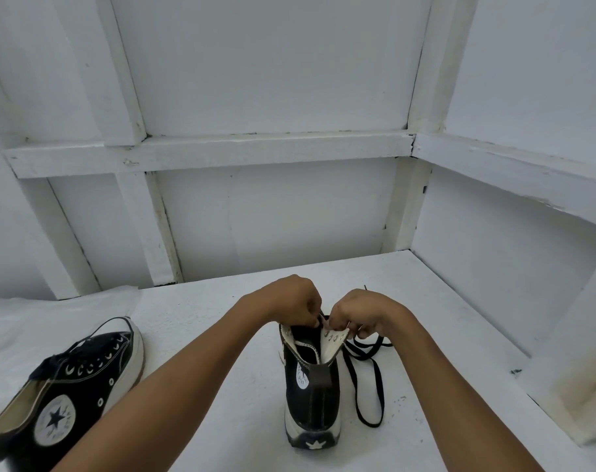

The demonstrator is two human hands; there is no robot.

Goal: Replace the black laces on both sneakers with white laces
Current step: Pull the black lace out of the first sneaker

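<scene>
Okay, centre stage on the white table (204, 335): the upright sneaker (311, 386) stands on its sole at six o'clock, heel towards us and toe pointing away to twelve. Its mouth gapes wide, the pale lining and the silver eyelets of the right flap on show. Both hands are up at the collar. The left hand (294, 301) has its fingers curled into a pinch on a short dark stretch of black lace (371, 347) right at the top edge. The right hand (361, 310) is curled tight as well, fingertips against the eyelet flap, closed around that lace. One tip pokes out past its knuckles at twelve o'clock, and the loose length spills from under the palm. From there the lace trails across the table at three o'clock of the shoe and runs in a long loop back towards five. Over at eight o'clock the second sneaker (75, 379) lies on its side, well apart, dark lacing through its eyelets, resting partly on a white sheet (34, 321)
</scene>
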